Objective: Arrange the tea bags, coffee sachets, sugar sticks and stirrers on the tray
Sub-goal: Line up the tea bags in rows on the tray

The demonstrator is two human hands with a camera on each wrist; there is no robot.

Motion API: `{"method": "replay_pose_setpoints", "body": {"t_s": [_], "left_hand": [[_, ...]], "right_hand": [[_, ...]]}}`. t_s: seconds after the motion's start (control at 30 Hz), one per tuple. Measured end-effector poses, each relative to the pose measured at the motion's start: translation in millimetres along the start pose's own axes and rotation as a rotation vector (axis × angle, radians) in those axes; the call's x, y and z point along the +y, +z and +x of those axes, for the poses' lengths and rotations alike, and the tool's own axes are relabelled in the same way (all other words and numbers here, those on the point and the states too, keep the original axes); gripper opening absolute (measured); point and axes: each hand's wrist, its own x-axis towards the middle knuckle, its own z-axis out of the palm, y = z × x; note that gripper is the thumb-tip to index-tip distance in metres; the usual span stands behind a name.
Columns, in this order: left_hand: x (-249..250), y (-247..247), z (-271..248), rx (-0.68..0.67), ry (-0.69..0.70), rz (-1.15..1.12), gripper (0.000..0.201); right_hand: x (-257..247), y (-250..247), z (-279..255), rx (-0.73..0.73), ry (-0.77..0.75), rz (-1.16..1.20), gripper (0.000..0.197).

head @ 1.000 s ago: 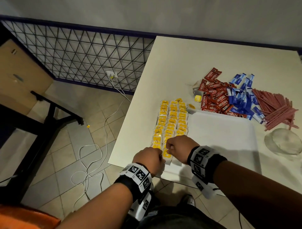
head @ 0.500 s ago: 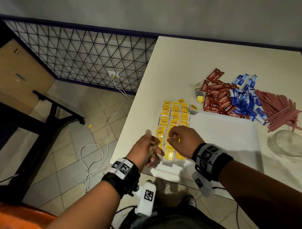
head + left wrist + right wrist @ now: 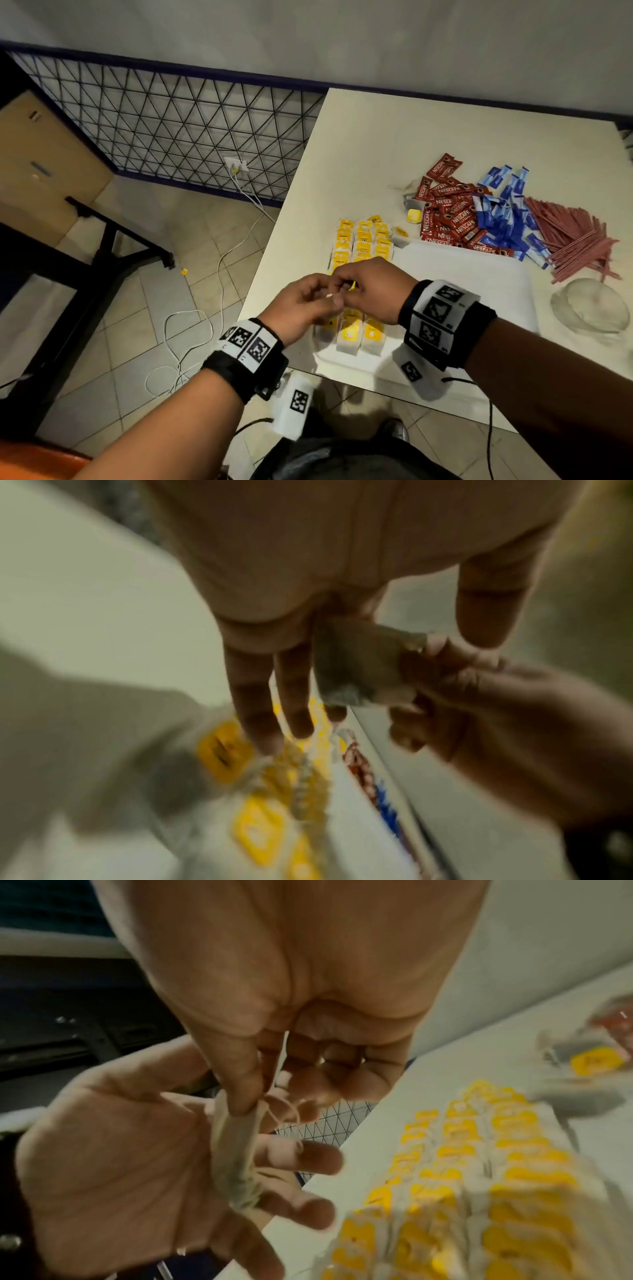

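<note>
Got both hands up over the near left corner of the tray [image 3: 479,294], working one tea bag [image 3: 236,1161] between them: my right hand [image 3: 371,291] pinches its top edge with thumb and forefinger, and my left hand [image 3: 301,308] pinches it too, other fingers loosely spread. The rest of the tea bags [image 3: 363,240] sit in rows along the tray's left edge, with coffee sachets [image 3: 448,216], sugar sticks [image 3: 507,219] and stirrers [image 3: 572,240] piled on the table [image 3: 376,137] past the far edge.

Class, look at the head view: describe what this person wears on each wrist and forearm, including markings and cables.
Both forearms are bare, no sleeves. Each wrist carries a black band topped with white square-patterned black marker tiles. A white marker-tagged block hangs below each wrist, and thin black cables trail from them.
</note>
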Motion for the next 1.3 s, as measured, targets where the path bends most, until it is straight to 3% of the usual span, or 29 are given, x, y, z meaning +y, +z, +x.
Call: {"method": "replay_pose_setpoints", "body": {"t_s": [0.1, 0.3, 0.37, 0.4, 0.5, 0.67, 0.83, 1.07, 1.17, 1.3], "left_hand": [[-5.1, -8.6, 2.3, 0.052, 0.078, 0.327, 0.025], [-7.0, -10.1, 3.8, 0.083, 0.029, 0.499, 0.019], [-6.9, -7.7, 3.5, 0.117, 0.033, 0.568, 0.009], [-5.5, -5.4, 1.8, 0.160, 0.068, 0.608, 0.009], [-7.0, 1.1, -2.1, 0.338, 0.249, 0.758, 0.049], [-9.3, 13.6, -3.1, 0.409, 0.367, 0.885, 0.038], [2.2, 2.7, -1.7, 0.263, 0.217, 0.591, 0.011], [-7.4, -11.1, 2.9, 0.141, 0.127, 0.747, 0.024], [-13.1, -10.6, -3.0, 0.150, 0.033, 0.801, 0.037], [-27.7, -11.0, -8.7, 0.128, -0.060, 0.845, 0.037]], "right_hand": [[-1.4, -5.3, 2.1, 0.019, -0.025, -0.089, 0.010], [-7.2, -8.0, 2.3, 0.049, -0.055, -0.143, 0.011], [-8.0, -5.5, 1.3, 0.075, -0.025, -0.143, 0.013], [-8.5, -3.8, 0.4, 0.101, 0.000, -0.121, 0.015], [-12.0, 1.8, -1.5, 0.172, 0.082, -0.003, 0.017], [-17.6, 3.2, -0.6, 0.245, 0.153, 0.201, 0.011], [-3.5, -5.4, -2.9, 0.206, -0.013, 0.011, 0.017], [5.9, 4.5, 0.5, 0.120, 0.067, -0.035, 0.005], [8.0, 16.5, 0.3, 0.035, 0.111, -0.077, 0.010], [12.8, 34.0, 1.3, -0.048, 0.151, -0.091, 0.019]]}}
